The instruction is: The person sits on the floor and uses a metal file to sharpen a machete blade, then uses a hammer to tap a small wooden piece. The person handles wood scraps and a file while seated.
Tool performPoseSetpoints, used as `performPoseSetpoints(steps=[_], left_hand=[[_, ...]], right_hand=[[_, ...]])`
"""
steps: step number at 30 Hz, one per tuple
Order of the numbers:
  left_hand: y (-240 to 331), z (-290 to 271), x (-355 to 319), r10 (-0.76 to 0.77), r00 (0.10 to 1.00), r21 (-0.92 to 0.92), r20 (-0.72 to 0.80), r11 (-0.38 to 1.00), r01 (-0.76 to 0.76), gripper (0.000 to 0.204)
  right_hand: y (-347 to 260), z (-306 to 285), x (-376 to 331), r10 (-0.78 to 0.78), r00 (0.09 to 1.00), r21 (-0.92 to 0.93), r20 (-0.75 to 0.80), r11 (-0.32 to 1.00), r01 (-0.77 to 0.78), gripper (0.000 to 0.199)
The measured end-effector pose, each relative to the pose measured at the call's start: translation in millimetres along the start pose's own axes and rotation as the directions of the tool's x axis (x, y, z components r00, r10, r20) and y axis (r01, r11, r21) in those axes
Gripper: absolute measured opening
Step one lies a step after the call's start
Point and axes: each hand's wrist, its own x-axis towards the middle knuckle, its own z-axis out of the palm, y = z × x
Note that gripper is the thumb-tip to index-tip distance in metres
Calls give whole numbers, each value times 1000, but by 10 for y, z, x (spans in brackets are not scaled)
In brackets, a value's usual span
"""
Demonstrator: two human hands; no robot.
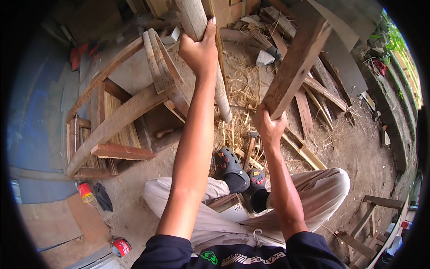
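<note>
My left hand (199, 51) is closed round a long, pale, rounded wooden pole (192, 21) that slants down toward the ground in front of me. My right hand (271, 126) grips the lower end of a thick, squared wooden beam (298, 67), which rises up and away to the right. Between my arms, loose straw-like shavings (244, 101) cover the ground. A hammer (250, 150) with a wooden handle stands out beside my clog-shod feet (230, 168).
To the left stands a curved wooden frame (125, 114) with slats. Planks and scrap wood (309, 103) are heaped at the far right. Two cans, one red and yellow (85, 192), one red (121, 247), sit at the lower left. Another small wooden frame (365, 224) lies lower right.
</note>
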Motion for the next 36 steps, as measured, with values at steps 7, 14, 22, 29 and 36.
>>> performPoseSetpoints(steps=[7, 14, 22, 29, 36], left_hand=[[-82, 35, 14, 35, 998, -80, 52, 996, -30, 37], [-180, 45, 2, 170, 985, -155, 19, 974, -165, 37], [-203, -2, 43, 95, 995, -165, 25, 982, -90, 34], [-170, -10, -41, 142, 985, -228, 102, 967, -116, 29], [-271, -60, 274, 24, 930, -447, 367, 881, 153, 58]], right_hand=[[1081, 239, -866, 549, 834, -584, 56, 696, -418, 46], [994, 129, -534, 428, 900, -404, 83, 840, -362, 39], [1133, 247, -734, 205, 979, -142, -8, 969, -204, 25], [1810, -1, -1209, 681, 731, -280, 26, 707, -649, 37], [849, -120, -479, 435, 900, -171, -1, 887, -429, 23]])
